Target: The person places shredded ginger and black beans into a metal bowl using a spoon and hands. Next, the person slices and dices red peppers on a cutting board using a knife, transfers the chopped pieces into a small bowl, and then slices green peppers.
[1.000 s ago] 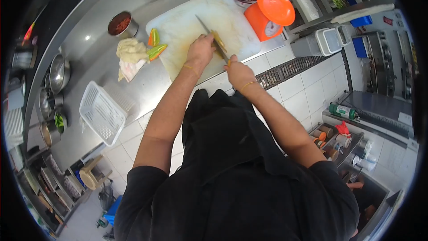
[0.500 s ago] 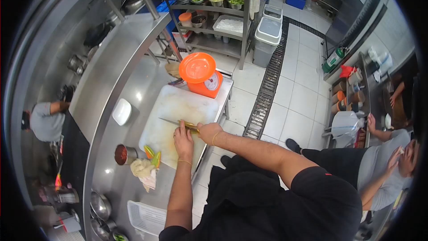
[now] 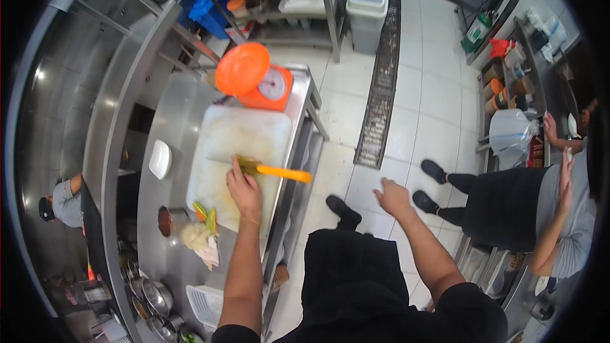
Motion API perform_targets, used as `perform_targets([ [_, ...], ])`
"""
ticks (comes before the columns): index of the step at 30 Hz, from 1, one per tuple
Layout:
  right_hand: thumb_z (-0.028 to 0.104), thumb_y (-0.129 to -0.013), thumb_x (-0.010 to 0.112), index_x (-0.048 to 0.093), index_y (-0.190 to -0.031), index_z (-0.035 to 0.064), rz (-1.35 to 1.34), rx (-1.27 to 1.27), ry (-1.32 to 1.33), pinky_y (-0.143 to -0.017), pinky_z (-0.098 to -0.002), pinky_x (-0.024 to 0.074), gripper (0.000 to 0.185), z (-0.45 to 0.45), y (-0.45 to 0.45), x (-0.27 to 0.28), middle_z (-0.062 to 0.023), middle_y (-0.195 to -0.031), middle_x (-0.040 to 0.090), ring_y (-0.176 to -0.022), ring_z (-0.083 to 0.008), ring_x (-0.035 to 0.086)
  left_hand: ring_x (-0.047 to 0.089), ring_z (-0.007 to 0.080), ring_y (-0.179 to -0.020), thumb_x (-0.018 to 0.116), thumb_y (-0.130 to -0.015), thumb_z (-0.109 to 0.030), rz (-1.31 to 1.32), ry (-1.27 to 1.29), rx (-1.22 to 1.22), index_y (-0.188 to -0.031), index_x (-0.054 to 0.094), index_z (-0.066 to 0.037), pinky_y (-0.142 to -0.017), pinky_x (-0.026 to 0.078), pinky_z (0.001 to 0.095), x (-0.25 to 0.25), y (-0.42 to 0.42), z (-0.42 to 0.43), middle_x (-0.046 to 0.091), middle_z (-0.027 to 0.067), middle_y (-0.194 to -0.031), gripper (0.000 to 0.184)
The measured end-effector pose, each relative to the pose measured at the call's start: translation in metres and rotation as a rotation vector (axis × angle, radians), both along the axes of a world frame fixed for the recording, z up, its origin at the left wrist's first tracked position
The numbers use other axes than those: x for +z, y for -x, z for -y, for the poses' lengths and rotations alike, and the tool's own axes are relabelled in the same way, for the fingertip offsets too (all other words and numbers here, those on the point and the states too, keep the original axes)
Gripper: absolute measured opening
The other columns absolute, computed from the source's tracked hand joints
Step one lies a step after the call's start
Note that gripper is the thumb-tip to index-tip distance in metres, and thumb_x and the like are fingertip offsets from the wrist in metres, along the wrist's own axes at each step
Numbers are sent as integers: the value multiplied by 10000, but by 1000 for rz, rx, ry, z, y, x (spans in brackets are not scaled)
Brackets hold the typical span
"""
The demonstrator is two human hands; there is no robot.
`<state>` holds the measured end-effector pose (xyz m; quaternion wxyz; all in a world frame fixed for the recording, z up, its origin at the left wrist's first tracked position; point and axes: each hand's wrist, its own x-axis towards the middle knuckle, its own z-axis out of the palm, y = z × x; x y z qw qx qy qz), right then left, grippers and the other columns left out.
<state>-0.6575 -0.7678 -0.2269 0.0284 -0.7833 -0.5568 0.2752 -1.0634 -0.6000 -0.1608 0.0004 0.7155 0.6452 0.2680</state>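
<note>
My left hand (image 3: 243, 190) rests on the white cutting board (image 3: 244, 128), its fingers closed over a yellow-green vegetable (image 3: 246, 164) whose kind is hard to make out. Against it lies a knife, its yellow handle (image 3: 286, 172) sticking out past the board's right edge. My right hand (image 3: 394, 198) is off the knife, held over the floor to the right of the table; it is empty, with index finger and thumb apart. Green and orange peppers (image 3: 206, 217) sit at the board's lower left corner, beside a crumpled cloth (image 3: 199, 241).
An orange scale (image 3: 270, 86) stands behind the board. Left of it are a white bowl (image 3: 160, 159) and a metal pot (image 3: 173, 222) of red contents. A white basket (image 3: 204, 305) sits nearer me. A person in a black apron (image 3: 502, 200) stands at right.
My right hand has let go of the knife and moved right, away from the table. The knife stays on the board by my left hand. The view has shifted.
</note>
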Motion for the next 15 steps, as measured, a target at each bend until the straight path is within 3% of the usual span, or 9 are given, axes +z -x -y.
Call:
perform_targets([
  [3,460,-1004,664,610,-1284,31,41,-46,372,-927,-513,583,515,98,-26,-93,-222,-1167,732,-1102,-402,725,573,451,-1146,575,-945,-21,-10,-15,-5,-1611,428,-65,-1018,471,530,-3,-2,-7,594,246,-1247,684],
  [6,475,-1008,653,609,-1299,28,-1,-7,667,-952,-518,579,535,181,-15,-140,-222,-1211,727,-1126,-404,720,583,453,-1107,564,-946,-39,-54,-46,-22,-1600,446,-61,-1003,476,523,-9,0,-8,608,246,-1195,665],
  [10,499,-1007,640,597,-1316,28,-183,105,649,-983,-530,559,565,252,41,-208,-250,-1188,724,-1155,-425,699,604,399,-1031,569,-951,-62,-129,3,-1,-1583,476,-42,-966,495,481,-10,2,-8,613,212,-1116,639],
  [12,498,-1022,618,625,-1271,24,-268,99,671,-968,-542,552,536,242,75,-213,-248,-1176,728,-1126,-430,698,631,316,-986,573,-954,-68,-229,-71,-44,-1550,507,-4,-939,518,428,-15,8,-10,641,173,-1087,603],
  [15,433,-1036,613,608,-1272,23,-374,69,573,-961,-537,557,474,229,116,-240,-247,-1133,733,-1101,-431,706,651,206,-954,573,-960,-69,-64,-38,-130,-1514,531,36,-904,526,335,-22,15,-15,697,121,-1080,565],
])
